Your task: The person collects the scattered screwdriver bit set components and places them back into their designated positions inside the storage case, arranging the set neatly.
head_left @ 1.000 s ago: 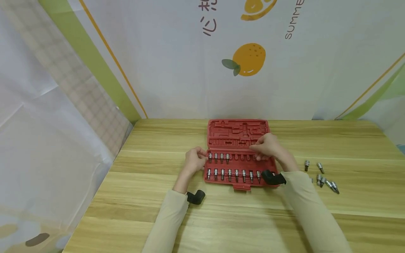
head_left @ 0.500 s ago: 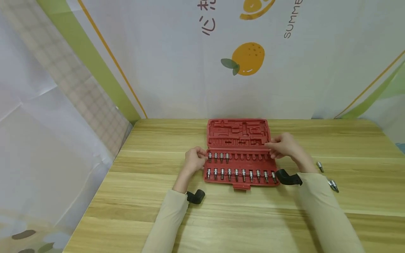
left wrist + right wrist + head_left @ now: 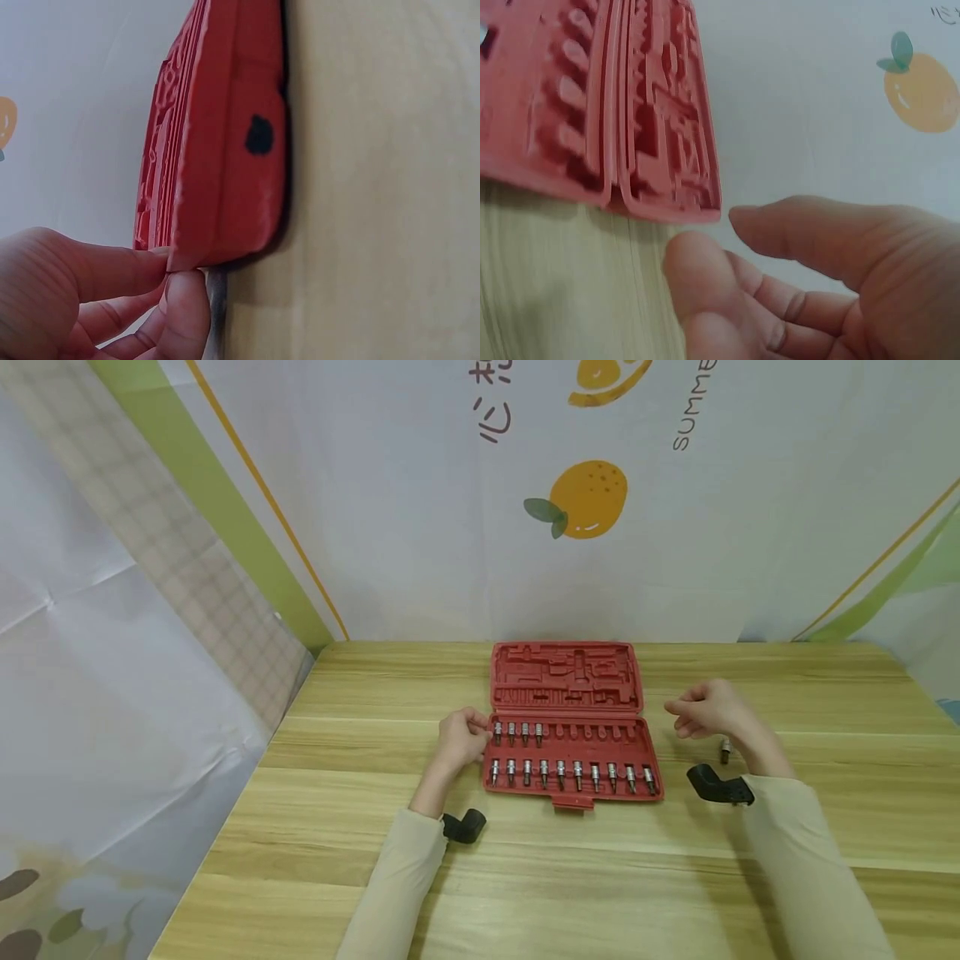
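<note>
An open red plastic case (image 3: 570,747) lies on the wooden table, its moulded lid (image 3: 566,675) folded back. Chrome bit sockets (image 3: 561,774) fill the front row of slots; in the back row several bit sockets (image 3: 518,734) stand at the left end, and the slots to their right are bare. My left hand (image 3: 460,739) pinches the case's left rim between thumb and finger, as the left wrist view shows. Off the case's right side, my right hand (image 3: 708,708) hovers with relaxed, parted fingers, nothing between thumb and forefinger. A loose bit socket (image 3: 725,750) lies just below it.
A white curtain with printed fruit (image 3: 588,500) hangs behind the table's (image 3: 360,685) back edge. Black wrist mounts (image 3: 465,827) sit on both forearms. My right forearm (image 3: 813,852) covers the part of the table where other loose bit sockets lay.
My right hand has moved rightward from above the case's back row to beyond its right side, uncovering the bare slots. The left hand keeps its hold on the rim.
</note>
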The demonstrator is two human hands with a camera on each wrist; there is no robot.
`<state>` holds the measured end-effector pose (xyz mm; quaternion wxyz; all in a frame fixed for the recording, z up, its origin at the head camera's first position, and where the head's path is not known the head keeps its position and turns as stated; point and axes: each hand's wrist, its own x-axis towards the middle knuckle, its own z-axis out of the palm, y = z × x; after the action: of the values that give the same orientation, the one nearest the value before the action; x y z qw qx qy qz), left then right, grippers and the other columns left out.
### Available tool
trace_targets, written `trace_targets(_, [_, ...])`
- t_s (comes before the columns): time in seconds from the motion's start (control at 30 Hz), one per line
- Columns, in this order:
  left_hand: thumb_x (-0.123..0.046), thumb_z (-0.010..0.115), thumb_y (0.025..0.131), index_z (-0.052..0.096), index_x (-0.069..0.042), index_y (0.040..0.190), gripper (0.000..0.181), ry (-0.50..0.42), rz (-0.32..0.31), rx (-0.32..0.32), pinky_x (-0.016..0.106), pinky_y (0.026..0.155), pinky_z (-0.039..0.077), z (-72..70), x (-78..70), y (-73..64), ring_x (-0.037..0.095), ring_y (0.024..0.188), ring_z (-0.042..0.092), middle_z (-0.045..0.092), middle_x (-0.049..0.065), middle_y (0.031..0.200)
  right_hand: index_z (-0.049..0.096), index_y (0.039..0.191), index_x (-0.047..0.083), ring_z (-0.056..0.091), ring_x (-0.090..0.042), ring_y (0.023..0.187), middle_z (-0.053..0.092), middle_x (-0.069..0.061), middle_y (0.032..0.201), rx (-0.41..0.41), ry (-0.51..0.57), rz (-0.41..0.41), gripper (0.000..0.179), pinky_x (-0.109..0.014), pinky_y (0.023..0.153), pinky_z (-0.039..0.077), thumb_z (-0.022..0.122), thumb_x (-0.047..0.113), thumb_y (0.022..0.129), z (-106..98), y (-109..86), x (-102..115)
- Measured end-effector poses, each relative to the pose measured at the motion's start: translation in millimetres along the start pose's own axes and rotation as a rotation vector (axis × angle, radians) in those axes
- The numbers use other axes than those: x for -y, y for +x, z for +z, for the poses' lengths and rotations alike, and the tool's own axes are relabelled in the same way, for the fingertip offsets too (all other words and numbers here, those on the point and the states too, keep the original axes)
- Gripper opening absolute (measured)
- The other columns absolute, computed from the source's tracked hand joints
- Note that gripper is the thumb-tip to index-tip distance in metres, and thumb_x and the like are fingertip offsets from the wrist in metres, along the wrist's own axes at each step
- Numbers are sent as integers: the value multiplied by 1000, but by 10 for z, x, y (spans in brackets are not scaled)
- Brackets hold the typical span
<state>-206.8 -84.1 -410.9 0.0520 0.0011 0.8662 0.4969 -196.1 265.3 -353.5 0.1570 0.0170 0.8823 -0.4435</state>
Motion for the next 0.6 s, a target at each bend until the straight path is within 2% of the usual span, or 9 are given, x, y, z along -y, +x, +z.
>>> trace_targets(0.23, [4,62,86,61,4,94,8,3,-5,-1,24,46,53,-5,4,-16,13,48,54,59,11,76,52,111,-21,64,-9,59,65,-1,67,3,-24,-6,41,-30,60,58,52,17,96,-132,-32,-140])
trace_targets(0.6, [4,62,85,62,4,93,8,4,-15,-7,25,45,53,-7,7,-26,13,48,53,59,11,75,47,112,-24,66,-11,59,66,-2,68,-4,8,36,43,-27,58,58,52,14,95,-317,-124,-373])
